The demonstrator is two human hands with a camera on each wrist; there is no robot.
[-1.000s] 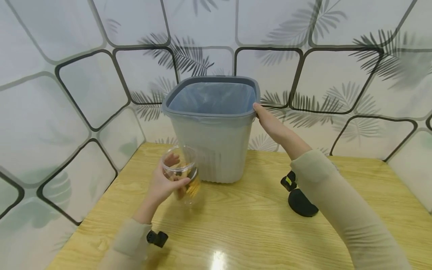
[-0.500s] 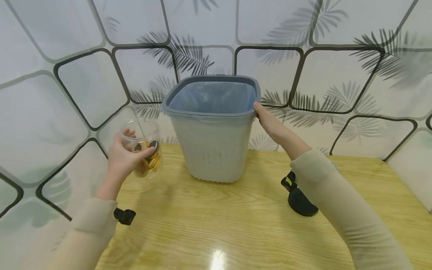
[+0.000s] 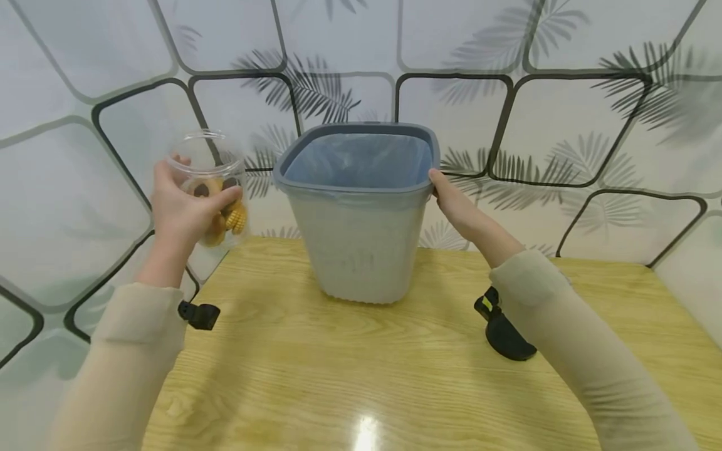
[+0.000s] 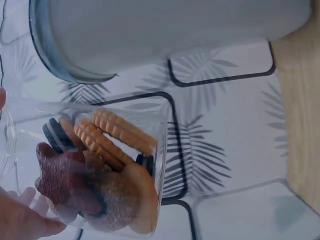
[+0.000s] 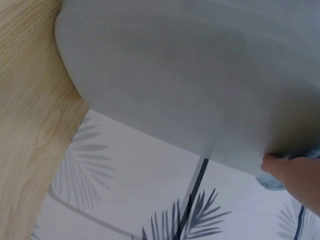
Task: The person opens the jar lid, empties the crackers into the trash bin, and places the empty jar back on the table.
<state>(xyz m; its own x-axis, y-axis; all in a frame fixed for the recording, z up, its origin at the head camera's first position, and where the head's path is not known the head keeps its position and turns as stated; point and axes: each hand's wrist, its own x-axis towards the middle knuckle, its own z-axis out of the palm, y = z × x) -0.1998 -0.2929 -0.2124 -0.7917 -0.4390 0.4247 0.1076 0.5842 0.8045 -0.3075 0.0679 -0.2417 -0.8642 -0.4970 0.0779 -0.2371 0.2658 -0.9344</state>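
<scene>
My left hand [image 3: 183,212] grips a clear plastic jar [image 3: 241,172], raised above the table to the left of the bin. Inside it lie cookies [image 4: 105,142]: ridged golden sandwich ones, dark sandwich ones, and brown and pale pieces. The jar stands nearly upright, and its mouth appears to be without a lid. A trash bin [image 3: 358,247] with a grey-blue rim and a thin liner stands upright on the table. At its right front corner my right hand [image 3: 459,207] holds the rim, thumb on top. Its other fingers are mostly hidden.
The wooden table [image 3: 338,363] bears the bin near its back edge. A black object [image 3: 507,335] lies under the right forearm. Patterned wall panels [image 3: 451,125] rise close behind the bin and along the left side.
My left hand has carried the jar of cookies left and upward, away from the bin's front. The right hand stays on the bin's rim.
</scene>
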